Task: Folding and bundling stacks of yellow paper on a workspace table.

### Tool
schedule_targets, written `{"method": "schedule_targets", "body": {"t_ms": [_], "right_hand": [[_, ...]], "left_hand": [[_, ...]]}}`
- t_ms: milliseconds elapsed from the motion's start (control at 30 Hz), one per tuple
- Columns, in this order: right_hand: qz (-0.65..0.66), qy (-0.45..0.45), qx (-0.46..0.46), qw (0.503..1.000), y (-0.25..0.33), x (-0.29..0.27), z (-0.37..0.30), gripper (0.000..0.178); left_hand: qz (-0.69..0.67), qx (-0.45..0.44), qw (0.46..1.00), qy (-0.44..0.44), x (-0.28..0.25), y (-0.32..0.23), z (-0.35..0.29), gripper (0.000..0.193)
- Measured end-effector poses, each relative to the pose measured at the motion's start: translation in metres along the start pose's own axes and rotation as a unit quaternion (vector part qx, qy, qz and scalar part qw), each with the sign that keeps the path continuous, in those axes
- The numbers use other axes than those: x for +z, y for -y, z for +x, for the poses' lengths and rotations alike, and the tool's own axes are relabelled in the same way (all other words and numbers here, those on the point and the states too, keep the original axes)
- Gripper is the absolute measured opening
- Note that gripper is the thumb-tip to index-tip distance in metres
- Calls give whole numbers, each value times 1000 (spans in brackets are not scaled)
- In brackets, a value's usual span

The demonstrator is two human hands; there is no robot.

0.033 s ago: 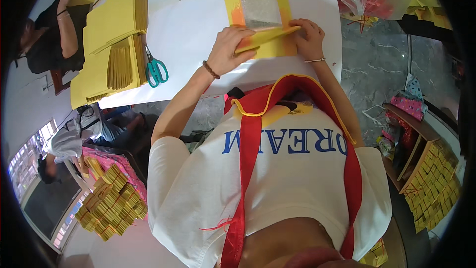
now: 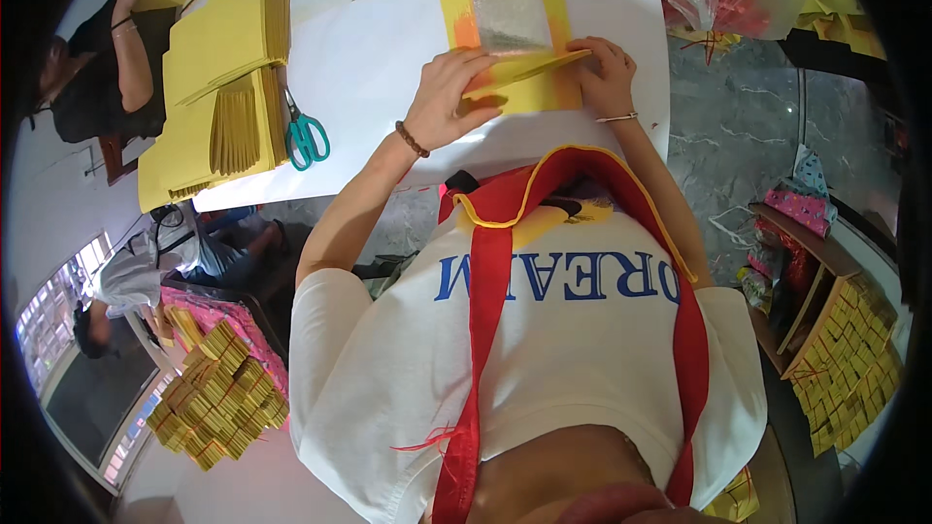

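A person in a white T-shirt with a red strap around the neck leans over a white tabletop [image 2: 388, 49], both hands working on a yellow paper sheet [image 2: 505, 34]. The sheet lies flat at the near edge of the tabletop, straight in front of the person. It is bright yellow, with a square of silver foil [image 2: 512, 22] at its middle and an orange patch showing just left of the foil. Its near edge is lifted into a fold that runs between the two hands.

The left hand [image 2: 449, 97], with a beaded bracelet at the wrist, rests palm down on the lower left of the sheet, its grip pinching the folded edge. The right hand [image 2: 602, 73], wearing a thin bangle, closes its grip on the right end of the same fold.

Farther left on the tabletop lie scissors with teal handles [image 2: 306, 136], just beside stacks of yellow paper [image 2: 218, 87]. Another person's arm [image 2: 131, 49] rests at the far left corner. Folded gold paper pieces [image 2: 218, 393] are heaped low on the left.
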State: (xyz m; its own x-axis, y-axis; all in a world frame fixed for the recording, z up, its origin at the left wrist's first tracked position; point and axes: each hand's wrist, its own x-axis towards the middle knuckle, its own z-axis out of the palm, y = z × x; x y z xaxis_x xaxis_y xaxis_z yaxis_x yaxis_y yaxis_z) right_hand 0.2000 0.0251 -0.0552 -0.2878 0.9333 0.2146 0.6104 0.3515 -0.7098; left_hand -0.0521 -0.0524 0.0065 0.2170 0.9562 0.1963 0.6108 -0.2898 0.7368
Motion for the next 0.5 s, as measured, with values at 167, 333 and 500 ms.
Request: {"method": "schedule_targets", "body": {"t_ms": [167,333,500], "right_hand": [[-5,1,-12,1000,0,0,2,31],[70,36,-29,997,-8,4,2,40],[101,20,-40,994,16,3,5,46]], "left_hand": [[97,-5,992,-79,3,28,-6,65],[146,-1,981,-129,15,34,10,56],[92,12,985,-145,17,29,13,52]]}}
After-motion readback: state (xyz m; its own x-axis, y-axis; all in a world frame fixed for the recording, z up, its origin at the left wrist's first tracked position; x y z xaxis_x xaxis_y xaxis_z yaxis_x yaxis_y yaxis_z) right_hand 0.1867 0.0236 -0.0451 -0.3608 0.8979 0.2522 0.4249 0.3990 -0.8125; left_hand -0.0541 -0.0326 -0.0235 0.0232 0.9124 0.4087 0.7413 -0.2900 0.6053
